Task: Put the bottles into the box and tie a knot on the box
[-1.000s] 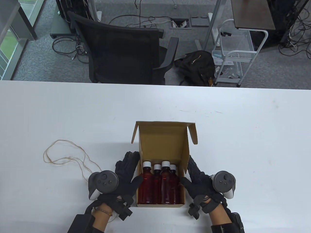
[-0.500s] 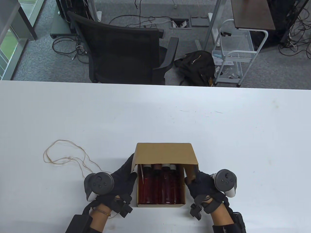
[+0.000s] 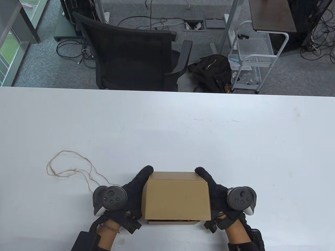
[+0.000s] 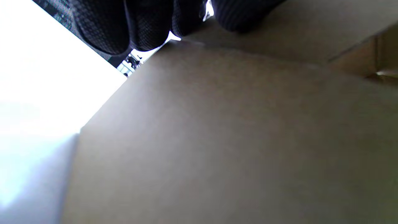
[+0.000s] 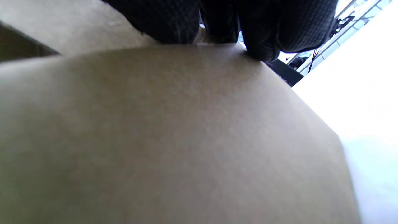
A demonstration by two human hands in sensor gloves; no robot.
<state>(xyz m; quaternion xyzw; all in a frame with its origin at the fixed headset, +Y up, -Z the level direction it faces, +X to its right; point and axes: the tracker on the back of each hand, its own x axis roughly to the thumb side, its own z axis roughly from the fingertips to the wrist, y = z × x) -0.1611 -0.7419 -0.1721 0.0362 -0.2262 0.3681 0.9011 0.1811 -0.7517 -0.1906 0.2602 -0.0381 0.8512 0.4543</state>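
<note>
The brown cardboard box (image 3: 176, 198) sits near the table's front edge with its lid folded down over the top. Only a thin red strip of the bottles (image 3: 172, 221) shows under the lid's front edge. My left hand (image 3: 136, 187) lies flat along the box's left side, fingertips at the far corner. My right hand (image 3: 216, 188) mirrors it on the right side. Cardboard fills the left wrist view, where the box (image 4: 217, 140) has gloved fingers (image 4: 146, 25) over its upper edge. The right wrist view shows the same box (image 5: 171, 140) and fingers (image 5: 267, 28). A thin brown string (image 3: 70, 170) lies looped to the left.
The white table (image 3: 235, 143) stretches wide behind and to both sides of the box. Beyond its far edge stand a black office chair (image 3: 130, 52), a dark bag (image 3: 212, 70) on the floor and a white wire cart (image 3: 251, 60).
The lid swung from upright down over the bottles until it covers the box. Both hands slid forward along the box's sides to its far corners.
</note>
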